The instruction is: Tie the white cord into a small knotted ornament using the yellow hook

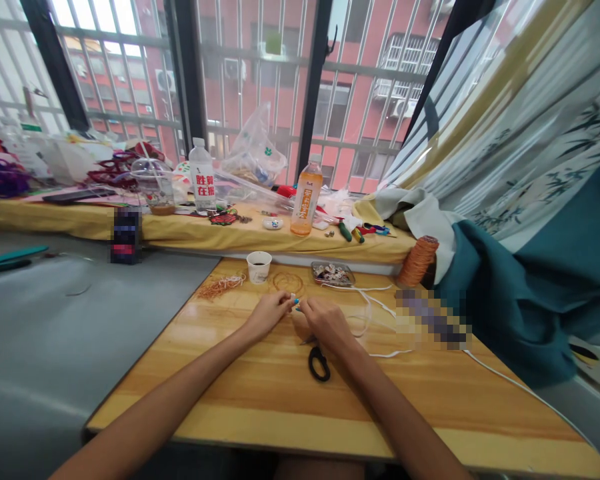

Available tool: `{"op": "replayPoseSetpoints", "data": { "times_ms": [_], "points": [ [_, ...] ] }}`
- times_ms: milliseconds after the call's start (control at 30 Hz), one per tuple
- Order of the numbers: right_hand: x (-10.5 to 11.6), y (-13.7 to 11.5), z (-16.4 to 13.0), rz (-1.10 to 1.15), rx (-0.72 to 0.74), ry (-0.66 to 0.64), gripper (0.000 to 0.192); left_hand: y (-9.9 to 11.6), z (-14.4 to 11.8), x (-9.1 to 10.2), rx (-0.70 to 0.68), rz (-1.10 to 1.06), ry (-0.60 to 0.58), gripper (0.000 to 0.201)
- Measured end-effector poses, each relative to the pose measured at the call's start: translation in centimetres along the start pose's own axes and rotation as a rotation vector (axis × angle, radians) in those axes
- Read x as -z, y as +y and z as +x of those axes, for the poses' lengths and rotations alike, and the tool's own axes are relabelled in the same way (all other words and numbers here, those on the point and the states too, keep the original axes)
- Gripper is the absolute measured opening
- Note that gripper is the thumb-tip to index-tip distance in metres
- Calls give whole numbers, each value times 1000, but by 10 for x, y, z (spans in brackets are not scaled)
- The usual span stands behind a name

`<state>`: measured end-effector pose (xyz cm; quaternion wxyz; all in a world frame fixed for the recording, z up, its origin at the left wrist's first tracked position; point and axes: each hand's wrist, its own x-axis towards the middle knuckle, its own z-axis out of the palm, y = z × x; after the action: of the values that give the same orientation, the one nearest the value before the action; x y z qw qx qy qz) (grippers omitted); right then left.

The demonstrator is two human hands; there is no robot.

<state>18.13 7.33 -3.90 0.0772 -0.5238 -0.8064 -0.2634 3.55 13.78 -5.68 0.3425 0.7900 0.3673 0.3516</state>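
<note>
My left hand (271, 313) and my right hand (326, 324) meet over the wooden table (260, 387), fingertips pinched close together. Something small and whitish shows at the left fingertips, too small to name. Spots of bright blue appear at the fingertips; I cannot tell whether they are nails or part of the held thing. Under the right hand lie scissors, a black handle loop (319, 365) showing and the rest mostly hidden. Just beyond the hands is a loose coil of thin orange-brown cord (286, 284). White flat cord (380, 303) trails to the right.
A paper cup (259, 268) with dark contents stands beyond the left hand, beside a bundle of cut orange threads (223, 287). A glass dish (333, 274) holds small pieces. An orange cord spool (419, 261) stands far right. Bottles and clutter line the yellow-covered sill (260, 243).
</note>
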Motion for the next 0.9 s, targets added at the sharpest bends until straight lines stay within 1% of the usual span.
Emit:
{"op": "replayPoseSetpoints", "data": {
  "times_ms": [100, 200, 233, 300, 367, 400, 433, 467, 500, 567, 600, 633, 667, 733, 800, 833, 867, 900],
  "points": [
    [0, -3, 2, 14, -7, 2, 9, 0, 0, -2, -3, -38, -5, 25],
    [2, -6, 3, 37, -40, 18, 13, -4, 3, 5, -3, -16, 11, 26],
    [2, -7, 3, 47, -49, 27, 16, -6, 4, 9, -2, 11, 39, 27],
    [5, -6, 2, 72, -80, 65, 21, -10, 8, 20, 14, 72, 138, 28],
    [8, -2, 0, 117, -163, 128, 24, -11, 11, 31, 42, 94, 237, 29],
    [10, 1, 0, 157, -220, 160, 28, -10, 11, 35, 48, 75, 244, 30],
    [11, 5, -1, 214, -281, 189, 33, -8, 11, 37, 51, 32, 204, 31],
    [13, 9, -1, 291, -339, 219, 38, -6, 10, 36, 52, -24, 115, 32],
    [14, 13, -1, 394, -385, 251, 42, -3, 8, 34, 57, -83, -7, 33],
    [15, 21, -1, 685, -460, 332, 41, 1, 3, 25, 75, -152, -255, 31],
    [15, 25, -1, 863, -497, 378, 38, 3, 0, 21, 79, -140, -333, 30],
    [15, 29, 0, 1047, -529, 422, 35, 3, -2, 16, 69, -94, -365, 28],
    [14, 32, 0, 1226, -548, 459, 34, 2, -4, 14, 43, -23, -355, 27],
    [14, 36, 0, 1526, -547, 498, 35, 0, -4, 13, -27, 125, -265, 26],
    [16, 38, -1, 1733, -510, 476, 37, 0, -2, 18, -80, 194, -179, 28],
    [18, 37, -1, 1800, -497, 446, 38, 0, 0, 22, -103, 189, -168, 27],
    [20, 36, -2, 1845, -492, 411, 37, 1, 1, 25, -130, 165, -186, 25],
    [22, 35, -2, 1877, -495, 377, 34, 3, 2, 28, -165, 135, -235, 22]
  ]
}}
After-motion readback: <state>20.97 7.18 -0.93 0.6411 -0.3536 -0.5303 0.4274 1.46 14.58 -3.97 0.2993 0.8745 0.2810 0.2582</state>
